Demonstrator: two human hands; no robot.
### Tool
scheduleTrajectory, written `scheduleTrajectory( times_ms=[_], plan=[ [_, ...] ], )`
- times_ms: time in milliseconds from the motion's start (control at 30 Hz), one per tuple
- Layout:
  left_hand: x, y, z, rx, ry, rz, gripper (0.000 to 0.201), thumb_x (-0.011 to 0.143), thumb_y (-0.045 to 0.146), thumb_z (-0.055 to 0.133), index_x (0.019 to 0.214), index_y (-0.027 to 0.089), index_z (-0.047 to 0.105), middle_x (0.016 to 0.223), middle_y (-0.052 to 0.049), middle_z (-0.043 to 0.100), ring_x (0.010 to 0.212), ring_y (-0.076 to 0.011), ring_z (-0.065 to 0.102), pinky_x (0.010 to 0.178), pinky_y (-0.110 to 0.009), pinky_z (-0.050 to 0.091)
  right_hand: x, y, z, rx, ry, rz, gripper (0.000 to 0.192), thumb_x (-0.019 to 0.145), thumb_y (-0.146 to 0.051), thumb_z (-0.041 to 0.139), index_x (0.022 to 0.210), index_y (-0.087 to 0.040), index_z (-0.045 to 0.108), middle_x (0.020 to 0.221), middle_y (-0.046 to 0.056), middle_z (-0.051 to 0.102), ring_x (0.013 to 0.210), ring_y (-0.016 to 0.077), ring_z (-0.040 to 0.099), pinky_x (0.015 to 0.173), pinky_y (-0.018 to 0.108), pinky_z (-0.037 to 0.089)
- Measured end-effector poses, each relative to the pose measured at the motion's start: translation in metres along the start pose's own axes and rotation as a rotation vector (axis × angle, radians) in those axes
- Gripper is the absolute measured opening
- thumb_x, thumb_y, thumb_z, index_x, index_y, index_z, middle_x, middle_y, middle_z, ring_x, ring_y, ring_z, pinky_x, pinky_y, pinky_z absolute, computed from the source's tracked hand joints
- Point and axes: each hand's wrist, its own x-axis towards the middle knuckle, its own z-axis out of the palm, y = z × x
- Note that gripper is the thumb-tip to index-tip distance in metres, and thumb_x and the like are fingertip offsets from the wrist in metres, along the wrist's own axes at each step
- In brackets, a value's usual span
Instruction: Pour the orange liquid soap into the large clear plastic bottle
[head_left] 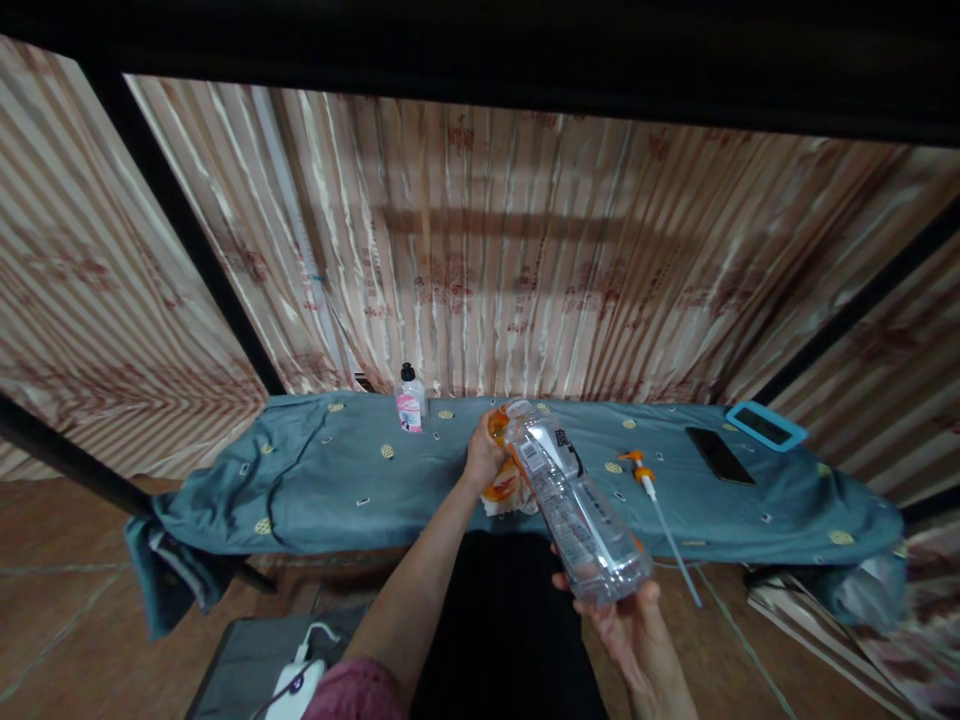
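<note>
My right hand is closed around the base of a large clear plastic bottle with an orange-edged printed label. The bottle slants, its mouth pointing away from me near my left hand. My left hand is closed on an orange bottle that stands on the bed, partly hidden by my fingers and the clear bottle. A white crumpled tissue or cloth lies at its foot. To the right rests an orange pump head with a long dip tube. No liquid can be made out in the clear bottle.
A small pink-labelled bottle with a black cap stands at the back left. At right lie a dark phone and a blue-framed device. Black posts and curtains surround the teal cloth. A white charger sits below left.
</note>
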Motion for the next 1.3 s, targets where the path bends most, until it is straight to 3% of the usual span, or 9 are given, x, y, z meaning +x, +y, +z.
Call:
scheduleTrajectory(
  times_ms=[167,300,367,533,600,867,967,1133,1300],
  plan=[
    [0.001,-0.001,0.0,0.009,0.009,-0.006,0.04,0.069,0.031,0.076,0.102,0.018,0.058,0.091,-0.005,0.073,0.081,-0.0187,0.069,0.079,-0.031,0.055,0.0,0.001,0.001,-0.01,0.009,-0.016,0.065,0.059,-0.06,0.085,0.11,-0.024,0.066,0.098,0.011,0.076,0.076,0.03,0.075,0.054,0.025,0.061],
    [0.001,-0.005,0.0,0.001,-0.006,0.001,0.042,0.069,0.035,0.076,0.102,0.018,0.058,0.09,-0.004,0.072,0.08,-0.0186,0.068,0.078,-0.032,0.055,0.001,0.002,0.001,-0.013,0.033,-0.024,0.095,0.058,-0.061,0.086,0.138,-0.029,0.047,0.099,0.012,0.076,0.073,0.0298,0.075,0.053,0.026,0.061],
    [0.001,-0.006,0.0,0.004,-0.001,0.004,0.042,0.069,0.035,0.076,0.103,0.018,0.058,0.09,-0.004,0.072,0.08,-0.0183,0.068,0.078,-0.032,0.054,0.001,0.002,0.002,-0.014,0.037,-0.024,0.102,0.058,-0.062,0.085,0.143,-0.028,0.041,0.1,0.013,0.076,0.073,0.0291,0.075,0.053,0.025,0.061],
    [0.001,-0.009,0.0,-0.022,0.001,0.01,0.045,0.068,0.036,0.077,0.104,0.017,0.057,0.092,-0.005,0.072,0.081,-0.0187,0.067,0.08,-0.033,0.054,0.001,0.001,0.002,-0.021,0.022,-0.021,0.065,0.059,-0.063,0.083,0.11,-0.025,0.066,0.096,0.011,0.077,0.072,0.0277,0.075,0.054,0.023,0.06],
    [0.002,-0.01,0.001,-0.049,-0.002,0.016,0.044,0.069,0.037,0.076,0.103,0.017,0.057,0.092,-0.005,0.072,0.082,-0.0186,0.067,0.08,-0.033,0.054,0.001,0.001,0.002,-0.025,0.014,-0.022,0.06,0.06,-0.063,0.083,0.103,-0.025,0.069,0.095,0.01,0.077,0.073,0.0277,0.075,0.054,0.023,0.06],
    [0.002,-0.011,0.001,-0.044,-0.011,0.011,0.044,0.069,0.037,0.076,0.103,0.018,0.057,0.092,-0.005,0.072,0.083,-0.0193,0.068,0.081,-0.033,0.054,0.001,0.003,-0.001,-0.006,-0.003,-0.024,0.08,0.062,-0.063,0.082,0.13,-0.029,0.058,0.102,0.013,0.076,0.075,0.0272,0.075,0.055,0.024,0.06],
    [0.002,-0.011,0.001,-0.048,-0.015,0.026,0.043,0.069,0.034,0.076,0.105,0.018,0.056,0.094,-0.005,0.072,0.084,-0.0192,0.068,0.081,-0.033,0.055,0.001,0.002,-0.001,0.001,-0.005,-0.026,0.075,0.063,-0.062,0.082,0.127,-0.029,0.061,0.1,0.012,0.076,0.075,0.0276,0.075,0.056,0.024,0.06],
    [0.002,-0.011,0.001,-0.04,-0.011,0.026,0.042,0.07,0.034,0.075,0.103,0.018,0.056,0.092,-0.004,0.072,0.081,-0.0185,0.068,0.08,-0.032,0.055,0.001,0.002,-0.002,-0.031,-0.007,-0.022,0.055,0.063,-0.063,0.081,0.103,-0.026,0.072,0.098,0.011,0.076,0.075,0.0278,0.075,0.056,0.024,0.061],
    [0.002,-0.011,0.001,-0.041,-0.019,0.025,0.041,0.07,0.035,0.075,0.102,0.019,0.056,0.091,-0.004,0.072,0.081,-0.0185,0.068,0.08,-0.032,0.054,0.001,0.003,-0.002,-0.03,0.012,-0.034,0.073,0.061,-0.063,0.083,0.121,-0.026,0.063,0.099,0.011,0.076,0.073,0.0278,0.074,0.055,0.025,0.061]
  ],
)
